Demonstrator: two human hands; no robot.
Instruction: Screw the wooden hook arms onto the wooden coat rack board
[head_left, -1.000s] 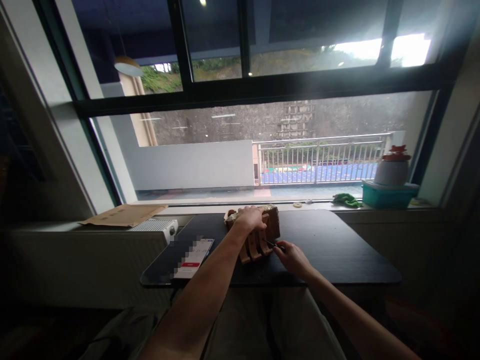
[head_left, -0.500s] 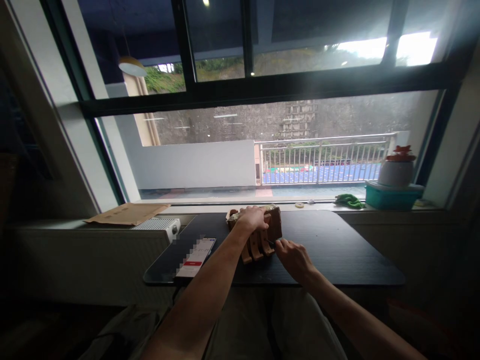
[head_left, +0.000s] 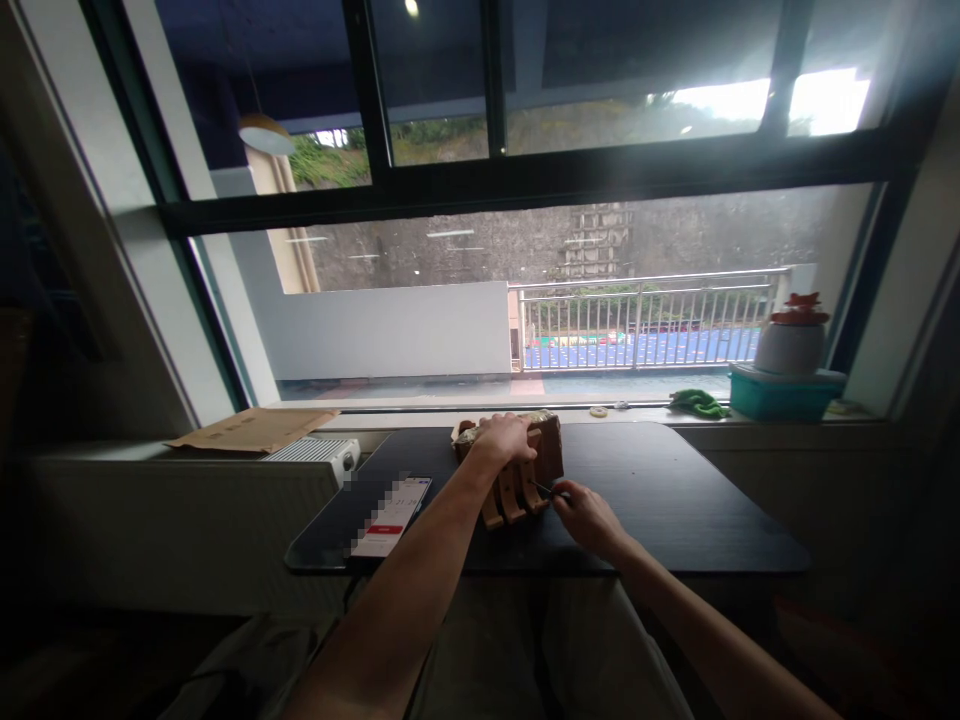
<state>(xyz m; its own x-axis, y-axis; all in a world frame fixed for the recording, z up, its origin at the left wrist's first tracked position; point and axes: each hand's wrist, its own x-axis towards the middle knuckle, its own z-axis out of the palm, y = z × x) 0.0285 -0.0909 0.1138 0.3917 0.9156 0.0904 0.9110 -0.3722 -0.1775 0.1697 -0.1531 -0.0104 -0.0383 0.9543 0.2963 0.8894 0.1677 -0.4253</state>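
The light-brown wooden piece (head_left: 511, 500), with curved slats, lies between the desk's (head_left: 675, 500) far and near edges; the left hand (head_left: 506, 437) bends over it, firmness unclear; the right hand (head_left: 586, 512) pinches a thin dark tool (head_left: 541, 489).

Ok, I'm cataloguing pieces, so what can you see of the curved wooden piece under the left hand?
The wooden piece looks light brown, with three curved strips side by side, dark gaps between them, their lower ends turned toward the person. It is on the dark table, next to a darker brown block. The left hand covers its upper part; the right hand holds a thin dark tool at its right strip, contact unclear.
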